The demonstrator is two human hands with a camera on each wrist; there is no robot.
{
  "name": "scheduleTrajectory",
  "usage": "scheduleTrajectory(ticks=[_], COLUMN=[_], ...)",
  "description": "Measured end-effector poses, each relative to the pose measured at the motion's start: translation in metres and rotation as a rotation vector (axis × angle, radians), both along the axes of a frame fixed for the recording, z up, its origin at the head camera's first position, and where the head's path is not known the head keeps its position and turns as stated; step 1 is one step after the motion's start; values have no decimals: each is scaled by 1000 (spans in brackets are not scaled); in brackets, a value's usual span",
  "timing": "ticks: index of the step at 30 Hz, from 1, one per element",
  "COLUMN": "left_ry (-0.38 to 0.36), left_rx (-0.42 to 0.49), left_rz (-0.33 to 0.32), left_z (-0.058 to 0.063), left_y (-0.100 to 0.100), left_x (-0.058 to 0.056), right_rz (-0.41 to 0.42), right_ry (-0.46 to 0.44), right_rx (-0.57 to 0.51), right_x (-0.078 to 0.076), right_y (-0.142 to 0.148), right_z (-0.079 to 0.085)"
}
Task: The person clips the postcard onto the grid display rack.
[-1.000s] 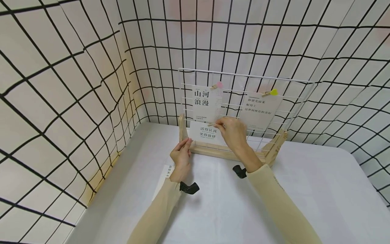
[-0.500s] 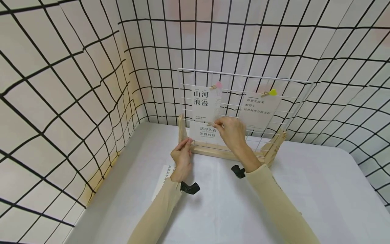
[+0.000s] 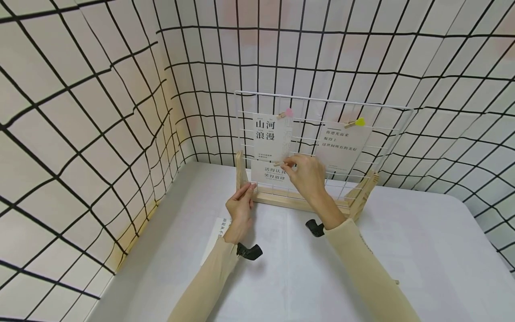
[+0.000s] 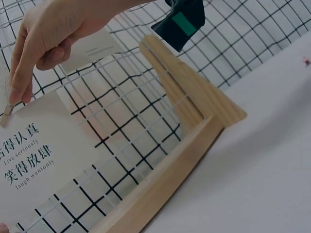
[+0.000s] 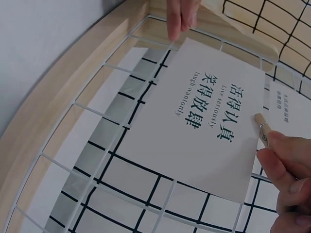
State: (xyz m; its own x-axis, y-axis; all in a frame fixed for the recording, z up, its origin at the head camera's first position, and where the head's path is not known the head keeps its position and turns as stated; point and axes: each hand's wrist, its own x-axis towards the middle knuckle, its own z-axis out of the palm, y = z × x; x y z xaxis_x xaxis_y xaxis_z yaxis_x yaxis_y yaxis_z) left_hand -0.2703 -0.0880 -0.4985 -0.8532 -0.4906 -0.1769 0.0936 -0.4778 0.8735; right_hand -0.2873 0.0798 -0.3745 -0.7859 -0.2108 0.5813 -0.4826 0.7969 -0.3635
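Note:
A white card (image 3: 268, 174) with dark printed characters sits low on the left part of a white wire grid rack (image 3: 326, 99). My right hand (image 3: 307, 174) pinches a small wooden clothespin (image 5: 263, 127) at the card's upper edge, best seen in the right wrist view. At the card's lower left corner, the thumb and fingers of my left hand (image 3: 240, 205) come together on it. In the left wrist view the right hand (image 4: 53, 41) reaches in from above with the clothespin (image 4: 6, 116), while only a sliver of the left hand shows.
Above hang a card (image 3: 265, 138) under a pink-topped clothespin (image 3: 284, 114) and another (image 3: 342, 145) under a yellow one (image 3: 356, 122). The rack has a wooden base (image 3: 285, 200). A loose card (image 3: 213, 239) lies partly under my left forearm. Black mesh (image 3: 225, 67) surrounds the white table (image 3: 289, 273).
Both hands stay almost in place. The low card's face looks slightly greyer and its tilt has shifted a little.

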Motion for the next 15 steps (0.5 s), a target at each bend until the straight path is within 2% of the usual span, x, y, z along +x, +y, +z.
scheduleTrajectory(ticks=[5, 10, 15], left_ry=[11, 53, 92], left_rx=[-68, -208, -352], left_rz=[-40, -51, -69], left_z=[1, 8, 16], left_y=[-6, -16, -31], left_x=[9, 20, 34], right_rz=[15, 57, 35], right_ry=[59, 121, 120], right_rx=[-45, -131, -165], right_x=[5, 15, 26], right_y=[5, 18, 35], right_z=[1, 2, -3])
